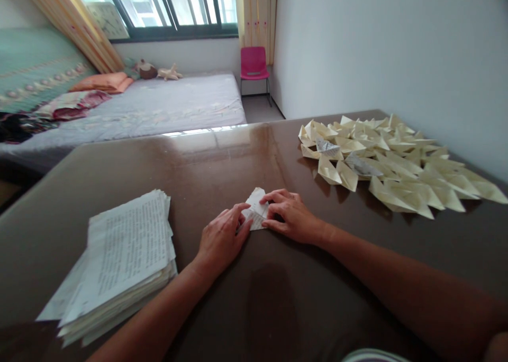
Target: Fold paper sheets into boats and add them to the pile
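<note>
A small folded piece of printed paper (pixel 257 197) lies on the glossy brown table between my hands. From the left, my left hand (pixel 223 234) reaches it, index finger and thumb bent around its edge. My right hand (pixel 294 216) holds the opposite side, its curled fingertips and thumb pressing on the paper. Part of the paper is hidden under the fingers. Left of my hands rests an uneven stack of printed sheets (pixel 123 245). Many folded paper boats (pixel 400 187), mostly cream and a few with print, stand together at the right.
The brown table (pixel 198 177) reaches toward a bed (pixel 178 97) with pillows and soft toys at the back left. A pink chair (pixel 253 64) is by the window. A white wall (pixel 377 50) runs along the right. Something with a pale curved rim (pixel 373 355) shows at the bottom edge.
</note>
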Demonstrator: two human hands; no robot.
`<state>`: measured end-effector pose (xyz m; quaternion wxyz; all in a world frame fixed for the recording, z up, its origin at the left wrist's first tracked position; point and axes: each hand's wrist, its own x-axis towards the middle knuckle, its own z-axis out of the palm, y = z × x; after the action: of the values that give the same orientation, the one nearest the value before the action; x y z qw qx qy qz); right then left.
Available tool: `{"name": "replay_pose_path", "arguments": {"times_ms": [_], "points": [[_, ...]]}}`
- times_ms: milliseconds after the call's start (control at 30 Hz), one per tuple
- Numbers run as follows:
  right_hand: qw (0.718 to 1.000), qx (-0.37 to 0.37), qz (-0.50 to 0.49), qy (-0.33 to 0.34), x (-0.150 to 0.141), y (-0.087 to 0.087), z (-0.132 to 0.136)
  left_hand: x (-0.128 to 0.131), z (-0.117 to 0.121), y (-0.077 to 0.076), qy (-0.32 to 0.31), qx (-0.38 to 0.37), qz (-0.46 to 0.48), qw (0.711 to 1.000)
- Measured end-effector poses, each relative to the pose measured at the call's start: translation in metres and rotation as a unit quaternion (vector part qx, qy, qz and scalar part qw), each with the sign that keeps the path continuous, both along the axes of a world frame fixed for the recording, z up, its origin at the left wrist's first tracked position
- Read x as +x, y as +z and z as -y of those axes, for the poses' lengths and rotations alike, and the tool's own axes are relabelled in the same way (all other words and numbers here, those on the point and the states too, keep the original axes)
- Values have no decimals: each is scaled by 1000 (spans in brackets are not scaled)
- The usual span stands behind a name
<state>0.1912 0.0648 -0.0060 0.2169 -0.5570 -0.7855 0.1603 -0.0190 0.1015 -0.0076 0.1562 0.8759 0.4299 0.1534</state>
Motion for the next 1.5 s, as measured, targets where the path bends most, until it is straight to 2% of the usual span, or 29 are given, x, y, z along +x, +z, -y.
{"name": "replay_pose_path", "arguments": {"times_ms": [733, 867, 933, 1000, 1067, 1267, 1500], "points": [[999, 2, 13, -31, -5, -1, 1, 7, 2, 2, 4, 41, -65, 997], [999, -7, 9, -36, -6, 0, 1, 6, 3, 3, 9, 99, -88, 991], [999, -6, 6, -37, -6, 1, 1, 3, 7, 4, -19, 164, -84, 983], [999, -4, 4, -38, -6, 0, 1, 1, 14, 3, -83, 220, -76, 969], [999, -1, 3, -38, -7, 0, 1, 0, 23, 1, -143, 235, -80, 958], [999, 14, 4, -34, -6, 1, 3, 0, 38, -10, -150, 205, -114, 960], [1000, 7, -21, -15, 11, 1, -8, 0, 34, -6, -152, 160, -103, 970]]}}
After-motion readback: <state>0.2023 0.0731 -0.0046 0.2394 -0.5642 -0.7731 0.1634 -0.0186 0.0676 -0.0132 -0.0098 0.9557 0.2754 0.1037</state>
